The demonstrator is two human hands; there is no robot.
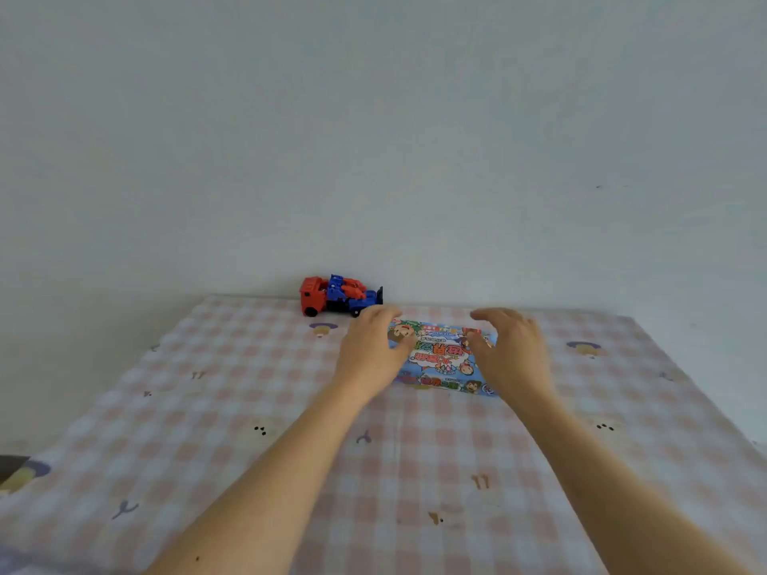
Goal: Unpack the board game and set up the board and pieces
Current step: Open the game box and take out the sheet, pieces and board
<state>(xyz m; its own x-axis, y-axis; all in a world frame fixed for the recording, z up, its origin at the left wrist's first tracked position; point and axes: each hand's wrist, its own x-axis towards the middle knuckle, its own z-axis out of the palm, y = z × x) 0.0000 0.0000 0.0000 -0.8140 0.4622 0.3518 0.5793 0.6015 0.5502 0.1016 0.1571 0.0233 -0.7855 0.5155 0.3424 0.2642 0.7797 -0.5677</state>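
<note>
Surveying the head view: the board game box (442,356) lies flat and closed on a pink-and-white checked cloth (249,367), toward the far edge, at roughly 12 o'clock from the person. It is a shallow rectangle with its long side across the view. The lid is light blue, crowded with cartoon children's faces, coloured lettering and a white cloud-shaped panel. The print reads upside down from this side.

The left hand (369,359) sits at the box's 9 o'clock end, fingers loosely arched and spread, with the thumb lying over the lid's near-left part. The right hand (512,354) sits at the 3 o'clock end, fingers likewise arched and relaxed, covering that end of the lid. Neither hand is closed round the box; whether the fingertips touch it cannot be told.

A red-and-blue toy truck (338,295) stands at 10 o'clock from the box, against the pale wall (415,139), just beyond the left fingertips.
</note>
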